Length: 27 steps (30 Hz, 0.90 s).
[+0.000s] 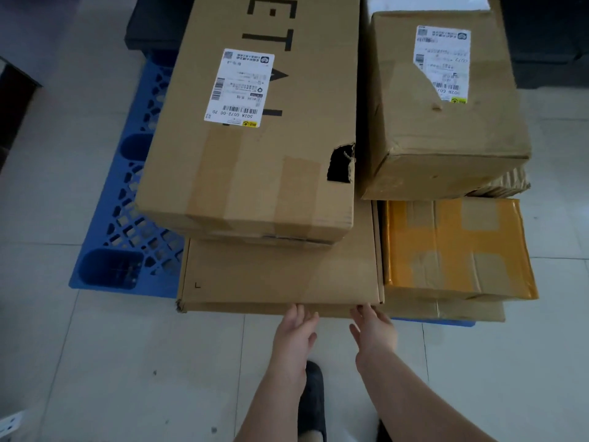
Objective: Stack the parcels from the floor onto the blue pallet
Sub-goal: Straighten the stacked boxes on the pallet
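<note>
A blue plastic pallet (127,218) lies on the tiled floor. A flat cardboard box (280,275) rests on its near side. A long labelled box (255,129) with a torn hole lies on top of the flat one. At the right sit a brown labelled box (446,122) and a yellow-taped parcel (459,247) on another carton (462,309). My left hand (294,330) and my right hand (373,330) reach forward side by side, fingers apart, fingertips touching the flat box's near edge. Neither hand holds anything.
A dark slipper (314,400) on my foot shows between my forearms. Dark furniture (153,23) stands behind the pallet, and more (548,43) at the upper right. A dark object (12,100) sits at the left edge. Pale floor tiles (127,362) surround the pallet.
</note>
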### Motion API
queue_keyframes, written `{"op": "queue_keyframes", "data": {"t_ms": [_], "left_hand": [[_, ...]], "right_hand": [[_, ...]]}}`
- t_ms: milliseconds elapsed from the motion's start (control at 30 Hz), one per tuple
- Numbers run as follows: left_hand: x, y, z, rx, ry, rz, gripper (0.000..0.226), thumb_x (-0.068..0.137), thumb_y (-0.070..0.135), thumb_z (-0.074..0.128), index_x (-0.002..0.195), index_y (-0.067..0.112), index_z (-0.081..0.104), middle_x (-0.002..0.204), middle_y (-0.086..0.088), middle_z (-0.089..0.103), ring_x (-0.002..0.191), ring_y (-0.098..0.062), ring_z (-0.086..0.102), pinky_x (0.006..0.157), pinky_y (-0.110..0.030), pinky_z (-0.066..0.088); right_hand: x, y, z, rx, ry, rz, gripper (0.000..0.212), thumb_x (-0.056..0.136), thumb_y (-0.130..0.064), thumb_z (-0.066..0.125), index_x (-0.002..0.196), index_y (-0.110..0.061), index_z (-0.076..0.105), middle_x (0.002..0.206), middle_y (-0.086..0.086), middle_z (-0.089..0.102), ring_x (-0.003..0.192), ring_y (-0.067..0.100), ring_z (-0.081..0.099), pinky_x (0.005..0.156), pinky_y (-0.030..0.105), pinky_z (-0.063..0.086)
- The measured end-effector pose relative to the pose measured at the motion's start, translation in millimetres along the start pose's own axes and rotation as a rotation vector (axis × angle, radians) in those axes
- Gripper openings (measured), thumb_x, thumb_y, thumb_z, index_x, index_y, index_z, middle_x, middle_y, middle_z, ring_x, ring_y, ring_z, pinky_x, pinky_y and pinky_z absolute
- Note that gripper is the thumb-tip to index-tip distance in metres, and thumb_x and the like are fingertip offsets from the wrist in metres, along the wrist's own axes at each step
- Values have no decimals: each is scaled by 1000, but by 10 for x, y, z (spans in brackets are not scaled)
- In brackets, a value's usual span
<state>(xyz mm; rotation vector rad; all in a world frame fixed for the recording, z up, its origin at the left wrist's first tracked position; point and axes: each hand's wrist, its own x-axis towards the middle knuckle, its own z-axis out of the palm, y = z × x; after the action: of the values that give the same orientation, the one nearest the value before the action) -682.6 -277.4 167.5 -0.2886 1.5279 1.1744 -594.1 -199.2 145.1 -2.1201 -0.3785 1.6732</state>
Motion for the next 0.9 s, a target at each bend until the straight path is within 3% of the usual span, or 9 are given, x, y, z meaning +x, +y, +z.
{"op": "queue_keyframes", "data": {"t_ms": [100, 200, 300, 400, 467, 533, 600, 667, 900], "left_hand": [[17, -54, -191, 61, 24, 19, 58, 94, 8, 52, 147, 13, 30, 151, -1, 39, 136, -17, 39, 111, -32, 34], [68, -183, -483, 101, 155, 46, 52, 93, 12, 54, 143, 12, 39, 148, -2, 42, 132, -18, 43, 103, -25, 31], [138, -383, -788, 71, 286, -21, 58, 94, 16, 53, 147, 14, 29, 152, -3, 35, 134, -21, 38, 100, -28, 30], [342, -398, -1099, 69, 402, -24, 71, 93, 16, 55, 151, 16, 14, 157, -2, 25, 143, -24, 27, 114, -37, 22], [539, -301, -1272, 13, 437, 1, 74, 93, 9, 53, 152, 16, 8, 159, -2, 19, 145, -23, 24, 119, -38, 20], [680, -168, -1381, -82, 428, 18, 74, 94, 0, 49, 152, 15, 6, 159, -3, 17, 144, -22, 26, 119, -38, 22], [761, -66, -1444, -153, 375, 68, 73, 93, -11, 43, 152, 15, 9, 159, -4, 20, 141, -22, 32, 116, -37, 25], [792, -5, -1449, -147, 323, 100, 72, 91, -17, 38, 151, 16, 16, 157, -4, 24, 139, -23, 35, 114, -38, 27], [745, 22, -1496, -67, 241, 71, 76, 90, -17, 42, 151, 18, 17, 157, -3, 24, 142, -22, 31, 114, -39, 27]], "right_hand": [[-96, 181, 30, -106, -94, -78, 44, 93, -10, 54, 137, -8, 46, 124, 12, 61, 114, 22, 59, 104, 36, 43], [-140, 457, 60, -222, -153, -145, 40, 92, -12, 54, 132, -11, 51, 117, 10, 65, 107, 20, 60, 101, 33, 42], [-52, 737, 55, -233, -193, -43, 44, 94, -11, 52, 137, -6, 45, 113, 12, 63, 109, 24, 60, 101, 35, 43], [102, 912, 118, -162, -227, 131, 55, 95, -14, 53, 145, -6, 33, 133, 14, 55, 122, 25, 54, 106, 40, 42], [217, 946, 198, -114, -252, 140, 59, 95, -12, 52, 148, -10, 25, 142, 13, 46, 129, 23, 47, 109, 40, 40], [321, 887, 279, -101, -257, 79, 51, 96, -8, 49, 144, -11, 33, 144, 11, 45, 131, 22, 45, 110, 38, 38], [386, 792, 334, -135, -229, 39, 28, 95, -4, 47, 122, -6, 52, 137, 18, 51, 128, 25, 48, 108, 37, 39], [415, 726, 360, -157, -198, 52, 12, 94, -2, 45, 101, -6, 54, 128, 19, 56, 124, 25, 53, 105, 37, 42], [454, 652, 417, -100, -115, 65, 25, 94, 2, 43, 117, 3, 54, 119, 19, 61, 120, 27, 56, 100, 37, 47]]}}
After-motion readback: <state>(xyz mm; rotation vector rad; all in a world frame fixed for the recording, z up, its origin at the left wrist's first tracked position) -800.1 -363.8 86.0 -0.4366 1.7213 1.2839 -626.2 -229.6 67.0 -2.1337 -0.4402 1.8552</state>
